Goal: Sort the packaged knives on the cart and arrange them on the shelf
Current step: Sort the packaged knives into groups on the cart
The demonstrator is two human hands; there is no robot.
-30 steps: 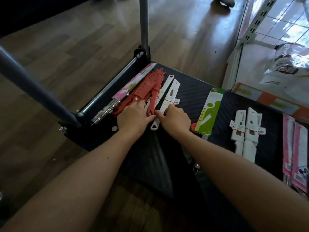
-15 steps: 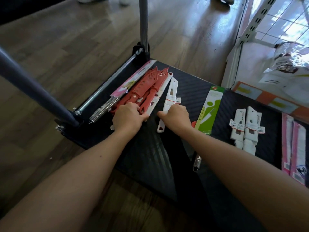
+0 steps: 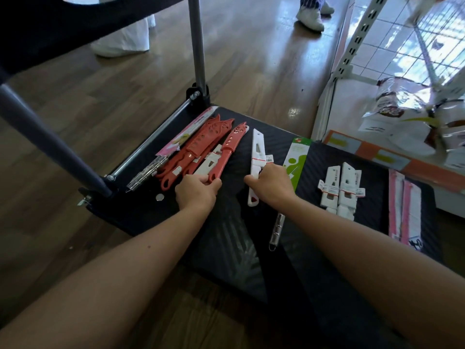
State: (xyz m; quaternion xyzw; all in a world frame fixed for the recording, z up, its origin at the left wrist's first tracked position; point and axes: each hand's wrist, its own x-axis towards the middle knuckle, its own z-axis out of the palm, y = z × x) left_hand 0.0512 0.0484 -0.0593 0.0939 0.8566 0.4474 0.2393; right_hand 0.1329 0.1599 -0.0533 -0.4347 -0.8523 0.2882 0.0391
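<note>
packaged knives lie grouped by colour on the cart deck [image 3: 314, 170]. left hand [image 3: 197, 191] pinches a red knife [image 3: 232, 139] by its handle, beside the red heap [image 3: 201, 141]. right hand [image 3: 273, 186] grips a white knife [image 3: 258, 147] mid-deck. advice: slide it flat to the right, alongside the white pair [image 3: 338, 187].

The left hand [image 3: 196, 192] covers the handle end of the red knife [image 3: 226, 152], its fingertips curled out of sight beneath. The right hand [image 3: 273, 187] hides part of the handle of the white knife [image 3: 258, 152] and the near end of the green card [image 3: 295, 157]. The steel handle [image 3: 276, 229] runs under that hand, blade unseen. A heap of red sheaths [image 3: 201, 137] buries most of the far-left pink package [image 3: 186, 137]. Print on the price tags [image 3: 329, 189] is too small to read. The top edge cuts a person off at the shoes [image 3: 310, 17].
</note>
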